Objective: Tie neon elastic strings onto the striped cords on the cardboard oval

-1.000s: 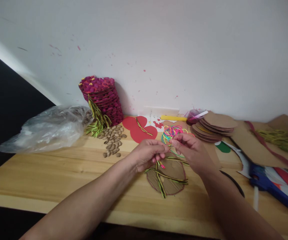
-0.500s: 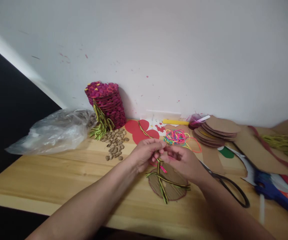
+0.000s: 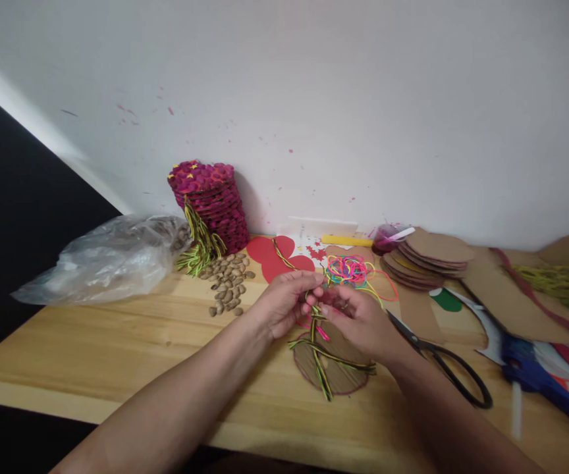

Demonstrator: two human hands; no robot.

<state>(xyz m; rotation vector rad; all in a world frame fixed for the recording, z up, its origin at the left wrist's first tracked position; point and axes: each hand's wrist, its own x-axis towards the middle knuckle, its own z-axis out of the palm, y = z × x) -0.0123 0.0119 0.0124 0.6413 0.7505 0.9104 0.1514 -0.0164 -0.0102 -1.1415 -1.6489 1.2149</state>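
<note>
- So, left hand [image 3: 284, 303] and right hand [image 3: 358, 321] both pinch the strings [image 3: 320, 368] right between them, over the cardboard disc [image 3: 346, 378].
- Heap of rubber bands [image 3: 348, 268] at 12 o'clock.
- Wooden table [image 3: 116, 355], white wall [image 3: 314, 99] behind.

A craft workspace: a wooden counter [image 3: 116, 355] against a white wall [image 3: 363, 99] flecked with pink paint, strewn with cardboard discs [image 3: 433, 253], coloured rubber bands [image 3: 348, 268], striped cords [image 3: 321, 375], scissors [image 3: 413, 337], a blue glue gun [image 3: 536, 375] and scattered seeds [image 3: 228, 283].
</note>
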